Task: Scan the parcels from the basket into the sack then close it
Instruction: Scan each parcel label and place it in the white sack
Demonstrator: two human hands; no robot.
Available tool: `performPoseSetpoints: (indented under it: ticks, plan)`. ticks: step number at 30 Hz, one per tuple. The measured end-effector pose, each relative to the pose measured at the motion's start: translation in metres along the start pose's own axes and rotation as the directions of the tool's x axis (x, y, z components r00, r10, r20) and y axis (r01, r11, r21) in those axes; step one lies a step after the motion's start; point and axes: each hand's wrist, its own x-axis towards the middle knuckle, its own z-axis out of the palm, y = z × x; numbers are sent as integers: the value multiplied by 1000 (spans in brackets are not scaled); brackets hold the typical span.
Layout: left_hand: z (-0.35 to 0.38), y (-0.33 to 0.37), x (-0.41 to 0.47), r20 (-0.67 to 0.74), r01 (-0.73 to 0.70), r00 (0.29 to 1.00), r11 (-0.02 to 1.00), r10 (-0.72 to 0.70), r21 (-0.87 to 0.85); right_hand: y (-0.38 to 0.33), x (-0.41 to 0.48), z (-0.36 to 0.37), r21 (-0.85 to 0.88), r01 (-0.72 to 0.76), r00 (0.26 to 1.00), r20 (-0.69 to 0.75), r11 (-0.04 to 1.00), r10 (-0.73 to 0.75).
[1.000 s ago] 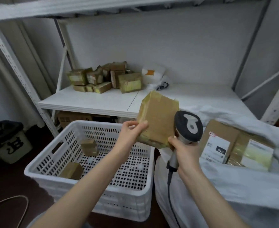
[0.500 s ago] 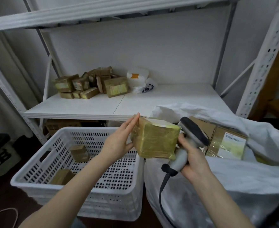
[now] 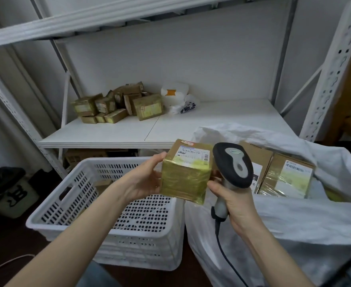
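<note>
My left hand (image 3: 142,179) holds a tape-wrapped brown parcel (image 3: 186,177) from its left side, with the white label on the parcel's top face. My right hand (image 3: 231,200) grips the handle of a grey and black barcode scanner (image 3: 233,164), whose head sits just right of the parcel. The white perforated basket (image 3: 67,204) stands below and to the left, with a small parcel (image 3: 102,183) partly hidden behind my left arm. On the right, the open white sack (image 3: 294,220) holds labelled boxes (image 3: 288,177).
A white shelf (image 3: 222,119) behind carries a pile of small parcels (image 3: 118,105) and a white bag (image 3: 177,96). Metal rack posts (image 3: 333,65) stand at both sides. A dark bin (image 3: 9,193) sits on the floor at the left. The scanner cable (image 3: 226,257) hangs down over the sack.
The parcel has been turned so that its label faces up. The scanner has risen and come upright beside it. The view has moved closer.
</note>
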Motion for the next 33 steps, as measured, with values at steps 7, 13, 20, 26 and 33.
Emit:
performPoseSetpoints:
  ticks: [7,13,20,26,33]
  plan:
    - [-35,-22,-3,26,96,995,995,-97,27,17,0,5,-155,-55,993,92,986,70]
    - [-50,-48,11,-172,-92,982,992,77,-81,26,-6,13,-324,-159,987,-79,932,141]
    - [-56,-86,31,-315,-283,897,950,310,130,29,-55,35,-374,-270,953,26,887,301]
    - [-61,-100,44,-317,-278,901,955,296,102,34,-66,41,-383,-298,948,-7,874,319]
    - [-64,-106,49,-304,-284,905,955,298,89,29,-67,39,-387,-322,938,-9,864,346]
